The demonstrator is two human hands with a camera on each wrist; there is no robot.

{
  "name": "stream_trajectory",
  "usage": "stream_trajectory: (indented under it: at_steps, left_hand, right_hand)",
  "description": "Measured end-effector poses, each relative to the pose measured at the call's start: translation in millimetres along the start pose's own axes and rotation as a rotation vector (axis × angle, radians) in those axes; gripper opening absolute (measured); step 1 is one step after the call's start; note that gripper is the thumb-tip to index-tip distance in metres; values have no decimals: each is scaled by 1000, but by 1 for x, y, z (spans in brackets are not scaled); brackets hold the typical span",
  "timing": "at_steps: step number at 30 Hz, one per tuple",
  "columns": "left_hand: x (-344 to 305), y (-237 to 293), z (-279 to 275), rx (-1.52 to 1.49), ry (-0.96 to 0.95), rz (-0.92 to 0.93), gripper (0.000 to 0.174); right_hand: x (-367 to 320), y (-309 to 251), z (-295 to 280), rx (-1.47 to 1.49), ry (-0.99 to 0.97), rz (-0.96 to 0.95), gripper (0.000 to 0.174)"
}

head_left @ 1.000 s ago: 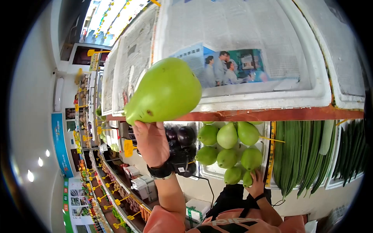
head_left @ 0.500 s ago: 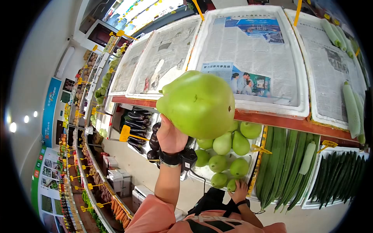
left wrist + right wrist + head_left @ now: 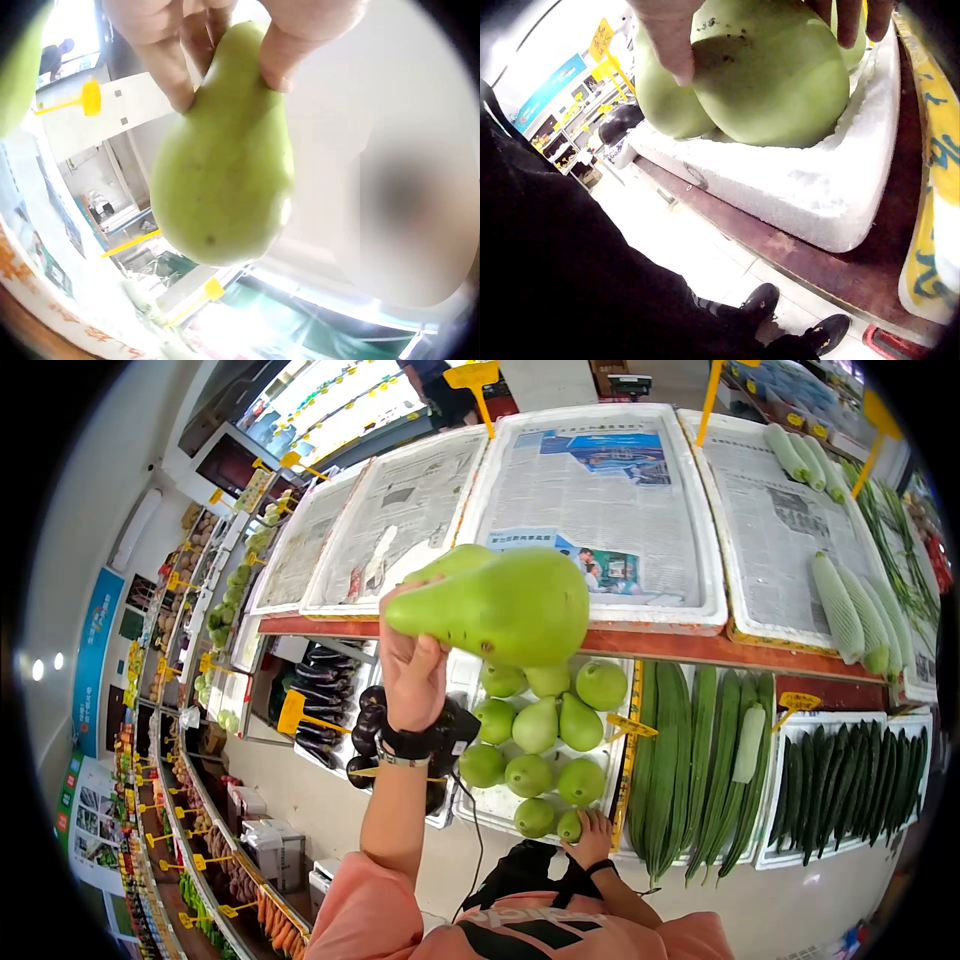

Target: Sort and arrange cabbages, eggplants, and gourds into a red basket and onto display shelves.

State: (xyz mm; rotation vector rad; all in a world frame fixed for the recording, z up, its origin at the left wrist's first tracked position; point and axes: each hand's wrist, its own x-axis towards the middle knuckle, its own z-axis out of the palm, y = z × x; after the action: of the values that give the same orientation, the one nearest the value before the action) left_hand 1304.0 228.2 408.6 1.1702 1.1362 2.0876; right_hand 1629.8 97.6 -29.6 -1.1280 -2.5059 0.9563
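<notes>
My left hand [image 3: 412,678] holds a large light-green bottle gourd [image 3: 515,610] by its neck, raised in front of the newspaper-lined trays. In the left wrist view, thumb and fingers pinch either side of that neck, and a dark spot marks the rounded end. Part of a second gourd [image 3: 455,563] shows behind the held one. Down at the near edge of a white foam tray [image 3: 780,195], my right hand [image 3: 592,840] grips another bottle gourd [image 3: 772,82], thumb on one side and fingers on the other. Several more gourds [image 3: 535,725] lie in this tray.
Long green gourds [image 3: 680,760] and dark cucumbers [image 3: 850,785] fill trays to the right. Eggplants [image 3: 325,705] lie to the left. Newspaper-lined foam trays [image 3: 600,490] form the upper shelf, its red-brown edge [image 3: 660,637] crossing above the gourds. Yellow price tags [image 3: 295,715] stick out.
The raised gourd has turned from rounded end toward the head camera to sideways, neck left. The head view has shifted, showing more of the shelves. My right hand stays on its gourd.
</notes>
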Motion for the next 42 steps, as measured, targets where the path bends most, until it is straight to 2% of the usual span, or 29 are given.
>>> stream_trajectory:
  at_steps: [2,4,7,11,14,18,19,22,23,24,25,26,27,29,31,32,35,37,42]
  left_hand:
    - [11,7,3,161,19,-21,51]
    - [28,5,13,350,-17,72,46]
    - [51,-25,6,435,47,57,47]
    - [62,-64,-9,533,104,31,46]
    - [60,-80,-13,592,114,49,47]
    - [53,-95,-16,671,109,68,46]
    - [54,-96,-19,696,103,72,47]
    - [57,-82,-17,844,75,25,51]
    - [58,-76,-17,908,62,-2,53]
    - [60,-75,-17,910,59,20,55]
    - [58,-75,-21,912,55,39,57]
    - [56,-77,-24,916,48,56,59]
    - [53,-79,-27,914,54,80,59]
    - [41,-81,-30,912,59,122,60]
    - [11,-69,-28,891,73,187,63]
    - [-10,-59,-26,876,84,212,63]
    - [-96,-37,-32,861,-32,87,56]
    - [-161,-32,-46,886,-115,13,53]
    - [-305,-36,-113,916,-144,-245,42]
  right_hand:
    - [-1,-1,1,28,-5,1,82]
    - [-1,1,5,-5,23,-13,86]
    - [-3,5,8,-34,45,-32,83]
    - [-4,-5,2,47,32,70,82]
    - [-5,-30,-16,318,92,265,79]
    - [-22,-66,-56,639,195,342,81]
    - [-27,-67,-62,624,196,327,83]
    - [-26,-94,-126,839,321,228,86]
    - [-18,-112,-162,822,411,111,86]
    - [-8,-119,-190,848,445,83,84]
    - [3,-126,-225,671,491,8,83]
    - [16,-153,-269,622,532,-12,84]
    - [33,-162,-303,479,585,-131,85]
    - [71,-179,-359,432,608,-219,82]
    - [118,-186,-396,394,642,-212,77]
    - [146,-186,-414,147,722,-277,76]
    - [226,-184,-433,-38,798,-317,71]
    - [272,-164,-432,-134,763,-271,73]
    - [316,-138,-411,-197,698,-236,77]
